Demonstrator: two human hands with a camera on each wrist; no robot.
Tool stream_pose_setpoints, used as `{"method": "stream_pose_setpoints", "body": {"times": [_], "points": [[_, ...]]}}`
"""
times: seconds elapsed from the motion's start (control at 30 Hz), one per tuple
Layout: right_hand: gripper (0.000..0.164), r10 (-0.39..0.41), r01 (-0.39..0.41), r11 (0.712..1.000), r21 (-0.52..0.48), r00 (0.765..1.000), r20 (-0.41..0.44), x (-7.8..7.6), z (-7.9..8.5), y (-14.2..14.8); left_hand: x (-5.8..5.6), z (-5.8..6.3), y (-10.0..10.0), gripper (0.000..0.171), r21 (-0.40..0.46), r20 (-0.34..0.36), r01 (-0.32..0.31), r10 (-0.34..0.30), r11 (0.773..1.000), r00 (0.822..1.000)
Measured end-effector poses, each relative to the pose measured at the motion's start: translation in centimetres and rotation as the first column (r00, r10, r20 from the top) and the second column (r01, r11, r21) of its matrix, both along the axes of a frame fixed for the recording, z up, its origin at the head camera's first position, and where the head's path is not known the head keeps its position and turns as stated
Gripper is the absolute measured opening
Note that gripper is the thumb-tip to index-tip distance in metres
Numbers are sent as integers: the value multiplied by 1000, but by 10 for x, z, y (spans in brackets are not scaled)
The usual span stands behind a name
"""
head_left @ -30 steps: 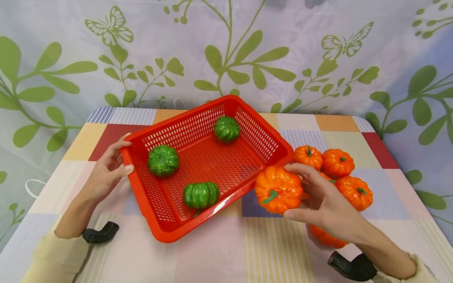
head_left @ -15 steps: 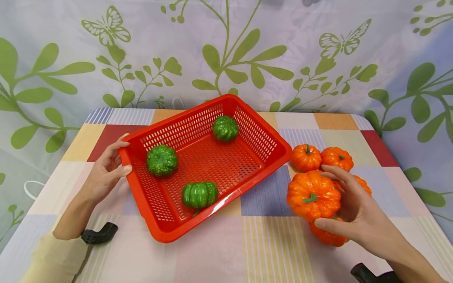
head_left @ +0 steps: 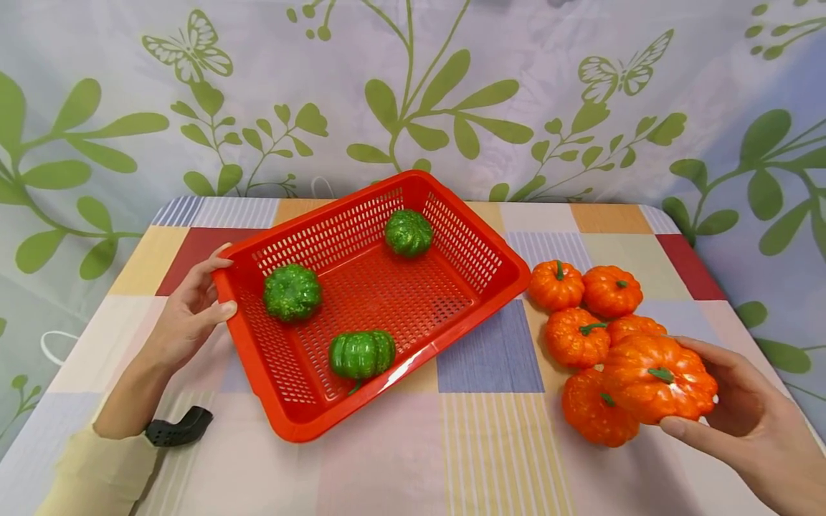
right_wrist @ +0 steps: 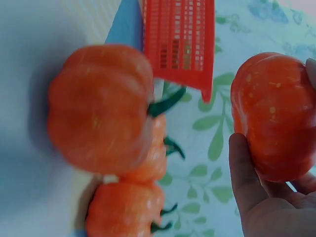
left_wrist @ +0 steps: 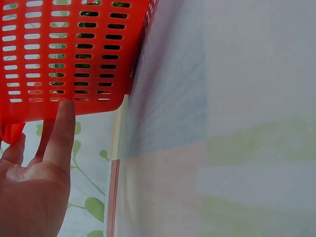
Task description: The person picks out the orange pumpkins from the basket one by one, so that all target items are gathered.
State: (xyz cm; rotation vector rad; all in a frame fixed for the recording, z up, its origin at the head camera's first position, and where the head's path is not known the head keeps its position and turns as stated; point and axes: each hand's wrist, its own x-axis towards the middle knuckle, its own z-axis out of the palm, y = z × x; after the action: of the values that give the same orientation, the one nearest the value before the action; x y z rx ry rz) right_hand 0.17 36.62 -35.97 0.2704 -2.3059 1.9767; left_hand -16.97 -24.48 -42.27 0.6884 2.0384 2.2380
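My left hand [head_left: 183,326] grips the left rim of a red plastic basket [head_left: 387,287], thumb on the rim. In the left wrist view its fingers reach up the slotted basket wall [left_wrist: 64,54]. Three toy green pumpkins lie apart inside: one at the left [head_left: 292,292], one at the front [head_left: 362,355], one at the back [head_left: 409,233]. My right hand [head_left: 755,416] holds a toy orange pumpkin [head_left: 658,380] between thumb and fingers, raised off the table in the right wrist view. It partly hides the orange pumpkins [head_left: 596,408] behind it.
Several orange pumpkins [head_left: 576,337] sit clustered on the checked tablecloth [head_left: 490,351], right of the basket. Beyond the table's back edge hangs a leaf-patterned curtain [head_left: 258,93]. A black wrist strap piece [head_left: 181,428] shows at the left wrist.
My right hand has carried the orange pumpkin rightward, from beside the basket's right corner to the near right of the orange cluster. The left hand stays on the basket rim.
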Motion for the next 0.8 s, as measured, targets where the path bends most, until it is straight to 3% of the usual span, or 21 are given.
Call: {"method": "stream_pose_setpoints", "body": {"times": [0.4, 0.57, 0.8], "points": [[84, -115, 110, 991, -73, 992, -58, 15, -28, 41, 0, 1, 0, 58, 6, 20, 8, -9, 1000, 1000], [81, -216, 217, 975, 53, 976, -24, 19, -36, 51, 0, 2, 1, 57, 16, 24, -5, 4, 1000, 1000], [78, -297, 273, 930, 244, 953, 65, 22, -43, 59, 2, 2, 2, 57, 18, 26, -32, 32, 999, 999]]}}
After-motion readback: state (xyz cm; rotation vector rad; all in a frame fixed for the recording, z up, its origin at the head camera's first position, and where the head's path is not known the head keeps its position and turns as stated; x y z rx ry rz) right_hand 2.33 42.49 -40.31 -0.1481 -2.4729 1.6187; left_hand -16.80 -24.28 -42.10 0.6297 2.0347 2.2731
